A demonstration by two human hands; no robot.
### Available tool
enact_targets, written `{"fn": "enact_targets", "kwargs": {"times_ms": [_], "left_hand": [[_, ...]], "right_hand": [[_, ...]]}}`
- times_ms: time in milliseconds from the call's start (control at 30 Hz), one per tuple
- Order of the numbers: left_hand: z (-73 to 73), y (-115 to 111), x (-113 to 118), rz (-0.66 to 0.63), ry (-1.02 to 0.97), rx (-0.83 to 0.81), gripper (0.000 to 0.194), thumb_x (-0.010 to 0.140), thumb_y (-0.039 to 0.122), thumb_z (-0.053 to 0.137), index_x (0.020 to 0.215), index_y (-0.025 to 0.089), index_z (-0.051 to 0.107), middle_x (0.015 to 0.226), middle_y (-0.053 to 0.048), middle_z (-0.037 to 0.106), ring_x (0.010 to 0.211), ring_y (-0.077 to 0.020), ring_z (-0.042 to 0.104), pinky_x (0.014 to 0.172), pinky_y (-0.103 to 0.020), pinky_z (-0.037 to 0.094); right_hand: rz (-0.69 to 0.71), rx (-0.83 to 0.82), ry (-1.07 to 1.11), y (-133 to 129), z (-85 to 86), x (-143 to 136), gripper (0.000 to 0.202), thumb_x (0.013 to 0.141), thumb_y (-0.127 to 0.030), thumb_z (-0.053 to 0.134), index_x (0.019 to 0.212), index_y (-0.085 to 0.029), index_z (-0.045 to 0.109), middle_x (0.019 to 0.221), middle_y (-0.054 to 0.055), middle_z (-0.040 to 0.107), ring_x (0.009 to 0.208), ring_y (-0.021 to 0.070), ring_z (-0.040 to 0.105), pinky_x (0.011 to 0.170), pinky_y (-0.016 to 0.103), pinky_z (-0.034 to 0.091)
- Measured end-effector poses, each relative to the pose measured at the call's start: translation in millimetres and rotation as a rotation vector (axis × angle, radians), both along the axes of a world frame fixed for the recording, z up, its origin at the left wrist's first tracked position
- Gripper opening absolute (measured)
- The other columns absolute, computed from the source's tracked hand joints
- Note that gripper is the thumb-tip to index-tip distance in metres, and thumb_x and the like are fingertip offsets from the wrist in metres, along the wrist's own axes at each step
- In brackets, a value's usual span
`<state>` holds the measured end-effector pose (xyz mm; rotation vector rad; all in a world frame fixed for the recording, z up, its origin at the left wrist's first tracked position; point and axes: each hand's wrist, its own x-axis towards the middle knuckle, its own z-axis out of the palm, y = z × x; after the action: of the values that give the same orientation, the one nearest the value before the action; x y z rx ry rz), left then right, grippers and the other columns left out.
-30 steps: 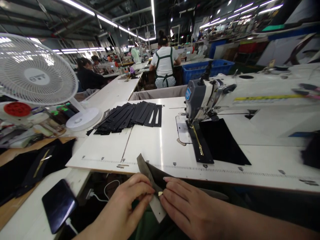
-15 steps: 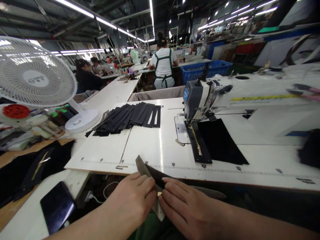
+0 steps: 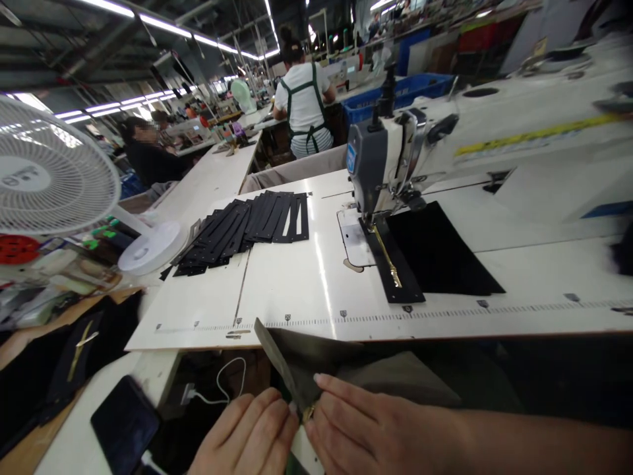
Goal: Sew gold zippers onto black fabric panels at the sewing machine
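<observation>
My left hand (image 3: 252,432) is closed with its fingertips pinched on a dark grey-green fabric piece (image 3: 316,353). Opposite it, my right hand (image 3: 353,425) grips the same piece, index finger stretched along it. Between the fingertips shows a small gold metal part (image 3: 307,413), perhaps of a zipper; most of it is hidden. The fabric is folded, with one edge standing up near the table's front edge. Beyond my hands, a black panel with a gold zipper (image 3: 388,260) lies under the needle head of a sewing machine (image 3: 378,158), beside a wider black piece (image 3: 440,254).
Black slotted strips (image 3: 237,231) are piled on the white table (image 3: 287,284). A white fan (image 3: 59,171) stands at left, above a phone (image 3: 126,422) with a cable and more black zippered pieces (image 3: 74,356). A person in a green apron (image 3: 304,99) sits ahead, near a blue crate (image 3: 400,95).
The view has shifted, so the fan sits further left. Both hands are lower in view, and more of the fabric's folded side shows between and above them.
</observation>
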<state>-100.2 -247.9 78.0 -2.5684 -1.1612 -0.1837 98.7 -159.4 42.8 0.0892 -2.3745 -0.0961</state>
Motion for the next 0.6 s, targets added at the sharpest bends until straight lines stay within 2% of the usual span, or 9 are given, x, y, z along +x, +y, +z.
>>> {"fn": "enact_targets", "kwargs": {"times_ms": [100,167,267,400,467,600], "left_hand": [[-0.1,7.6,6.6,0.014,-0.132,0.096,0.036,0.092,0.008,0.024,0.087,0.016,0.059,0.083,-0.003,0.064,0.083,-0.0148,0.058,0.082,-0.028,0.037],[5.4,13.3,10.8,0.034,-0.170,0.082,0.037,0.093,0.010,0.021,0.085,0.016,0.058,0.085,-0.004,0.063,0.084,-0.0158,0.057,0.082,-0.029,0.037],[19.0,22.1,15.9,0.082,-0.117,-0.100,0.034,0.092,0.011,0.023,0.088,0.014,0.057,0.092,-0.008,0.062,0.088,-0.0193,0.055,0.083,-0.034,0.037],[33.7,37.7,20.5,0.109,-0.116,-0.341,0.017,0.080,0.009,0.038,0.084,0.014,0.054,0.084,-0.008,0.058,0.076,-0.0208,0.052,0.072,-0.035,0.040],[39.0,47.3,20.9,0.200,-0.152,-0.512,0.016,0.076,0.007,0.040,0.082,0.015,0.052,0.084,-0.006,0.057,0.075,-0.0197,0.052,0.071,-0.033,0.041],[48.0,66.4,16.4,0.409,-0.358,-0.783,0.016,0.079,0.009,0.040,0.080,0.018,0.053,0.078,-0.001,0.057,0.073,-0.0160,0.052,0.066,-0.026,0.040]], "right_hand": [[-0.018,-0.001,0.007,2.4,5.8,0.5,0.044,0.089,-0.006,0.024,0.085,-0.011,0.067,0.080,0.004,0.066,0.076,0.0187,0.059,0.089,0.036,0.046],[-0.026,0.008,0.030,4.6,11.5,1.7,0.041,0.088,-0.006,0.026,0.085,-0.011,0.067,0.080,0.005,0.066,0.075,0.0199,0.059,0.090,0.038,0.045],[-0.049,-0.020,0.056,8.2,20.0,4.2,0.038,0.086,-0.003,0.029,0.085,-0.008,0.066,0.080,0.008,0.066,0.074,0.0214,0.059,0.089,0.039,0.044],[-0.027,-0.118,-0.018,13.6,24.4,6.4,0.031,0.084,-0.001,0.034,0.089,-0.003,0.064,0.078,0.012,0.064,0.076,0.0223,0.057,0.083,0.037,0.047],[0.008,-0.256,-0.072,17.4,24.1,7.0,0.028,0.081,-0.001,0.038,0.096,-0.002,0.062,0.082,0.013,0.063,0.082,0.0222,0.055,0.081,0.036,0.048],[0.022,-0.669,-0.197,28.5,24.4,6.6,0.034,0.075,-0.007,0.049,0.107,-0.009,0.055,0.099,0.013,0.059,0.092,0.0212,0.051,0.084,0.037,0.046]]}}
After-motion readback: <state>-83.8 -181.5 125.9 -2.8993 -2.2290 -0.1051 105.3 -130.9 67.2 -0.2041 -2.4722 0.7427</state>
